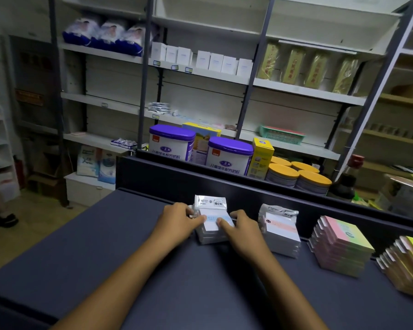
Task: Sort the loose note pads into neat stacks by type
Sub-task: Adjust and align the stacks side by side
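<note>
A stack of white note pads with a blue band (211,211), wrapped in clear plastic, stands on the dark table (105,246) near its back wall. My left hand (178,219) grips the stack's left side and my right hand (242,228) grips its right side, thumbs on the top pad. To the right stands a stack of white pads with a pink band (281,231). Further right are a stack of pink and green pads (342,244) and a stack of yellow pads (408,263) at the frame's edge.
A raised dark wall (177,177) runs along the table's back. Behind it stand purple-lidded tins (229,154), yellow boxes and orange-lidded tins (314,181). Shelves with goods fill the background. A person's foot (0,220) shows at the far left on the floor.
</note>
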